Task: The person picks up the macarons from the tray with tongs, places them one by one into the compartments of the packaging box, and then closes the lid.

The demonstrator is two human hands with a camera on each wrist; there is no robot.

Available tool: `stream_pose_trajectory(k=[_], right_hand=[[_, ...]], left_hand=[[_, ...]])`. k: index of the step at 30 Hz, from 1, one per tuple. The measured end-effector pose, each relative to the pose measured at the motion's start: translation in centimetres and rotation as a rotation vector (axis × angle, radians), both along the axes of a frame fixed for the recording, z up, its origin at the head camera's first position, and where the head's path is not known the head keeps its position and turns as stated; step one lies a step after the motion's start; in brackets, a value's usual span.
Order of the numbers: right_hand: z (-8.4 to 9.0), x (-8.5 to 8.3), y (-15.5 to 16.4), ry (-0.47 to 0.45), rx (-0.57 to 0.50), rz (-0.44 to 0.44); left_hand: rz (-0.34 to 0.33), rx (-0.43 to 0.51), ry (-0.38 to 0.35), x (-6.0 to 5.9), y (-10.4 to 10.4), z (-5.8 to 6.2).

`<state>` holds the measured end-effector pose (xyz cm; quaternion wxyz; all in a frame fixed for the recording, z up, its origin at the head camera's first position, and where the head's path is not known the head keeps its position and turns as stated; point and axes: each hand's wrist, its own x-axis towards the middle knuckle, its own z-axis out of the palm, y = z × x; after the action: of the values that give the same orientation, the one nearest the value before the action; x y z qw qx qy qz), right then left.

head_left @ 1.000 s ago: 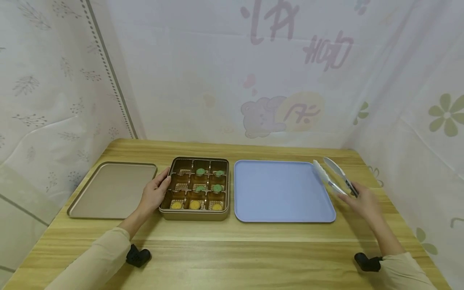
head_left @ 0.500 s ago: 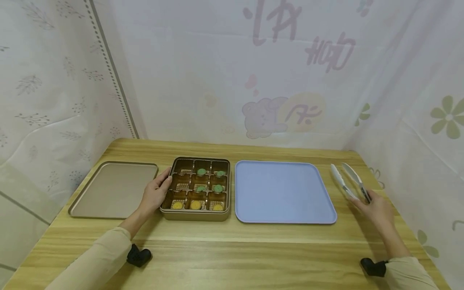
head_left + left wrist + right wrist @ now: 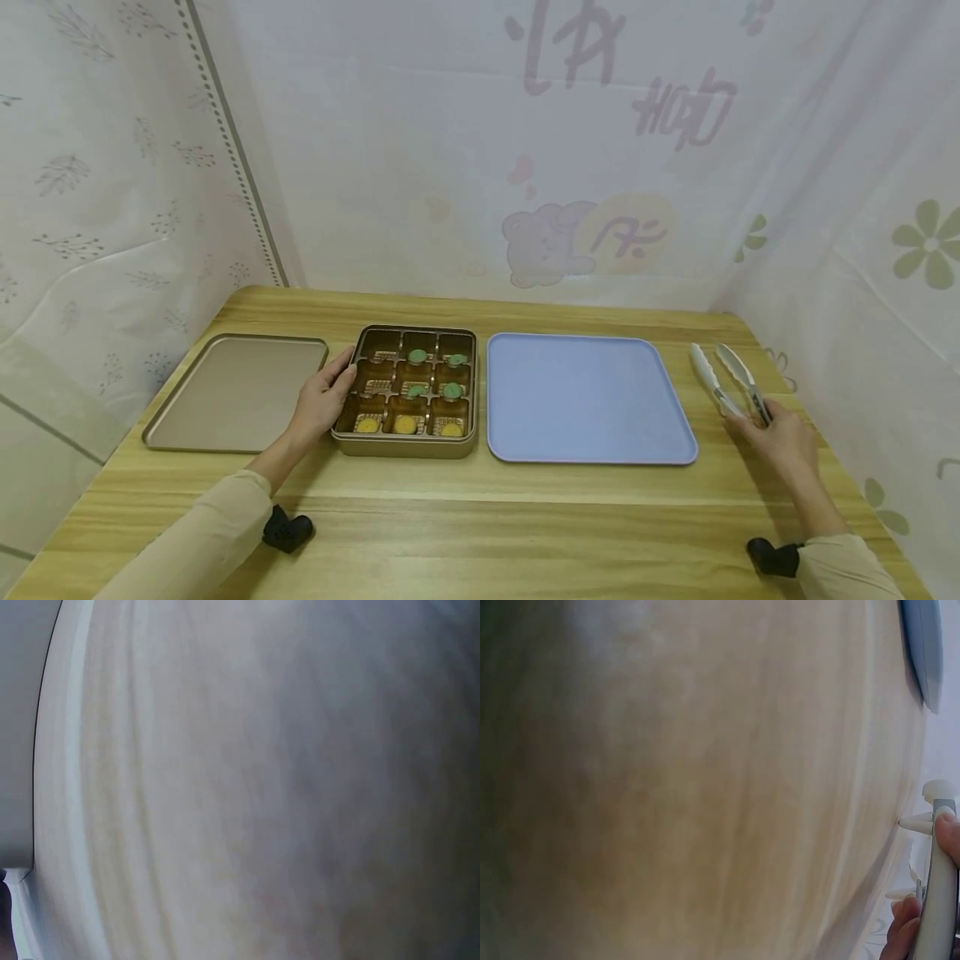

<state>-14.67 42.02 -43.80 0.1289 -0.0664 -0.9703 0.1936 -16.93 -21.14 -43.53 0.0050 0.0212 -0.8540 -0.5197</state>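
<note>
Two hands are at work around the gold box [image 3: 406,392], which sits on the wooden surface [image 3: 465,533] with nine compartments. The left hand [image 3: 321,402] rests against the box's left wall, fingers loosely curved on the rim, steadying it. Inside, three yellow pastries [image 3: 405,425] fill the row nearest the person, and four green pastries [image 3: 450,389] sit in the middle and right columns behind them; the remaining compartments hold only liners.

Just right of the box lies a blue tray [image 3: 588,398], bare as far as I can see. Further right again, beyond the tray, the right hand [image 3: 780,437] pinches the handle end of a pair of tongs [image 3: 726,382], whose arms are spread apart and lie low over the surface. Left of the box is its flat gold lid [image 3: 236,392].

I judge the step in hand to be readying the tongs. A next move would call for carrying them left, across the tray, while the left hand braces the box.
</note>
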Motion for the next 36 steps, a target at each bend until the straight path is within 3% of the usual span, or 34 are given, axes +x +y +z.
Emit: stream_pose_trajectory(k=[9,21,36], right_hand=[[0.5,0.1,0.3,-0.122,-0.029,-0.024],[1.8,0.0,0.5,-0.385,0.007,-0.023],[2.1,0.4,0.3,-0.439,0.083,-0.024]], left_hand=[[0.001,0.008,0.001,-0.1,-0.1,0.0],[0.000,0.006,-0.003,0.0,0.0,0.1],[-0.012,0.019,-0.002,0.2,0.1,0.2]])
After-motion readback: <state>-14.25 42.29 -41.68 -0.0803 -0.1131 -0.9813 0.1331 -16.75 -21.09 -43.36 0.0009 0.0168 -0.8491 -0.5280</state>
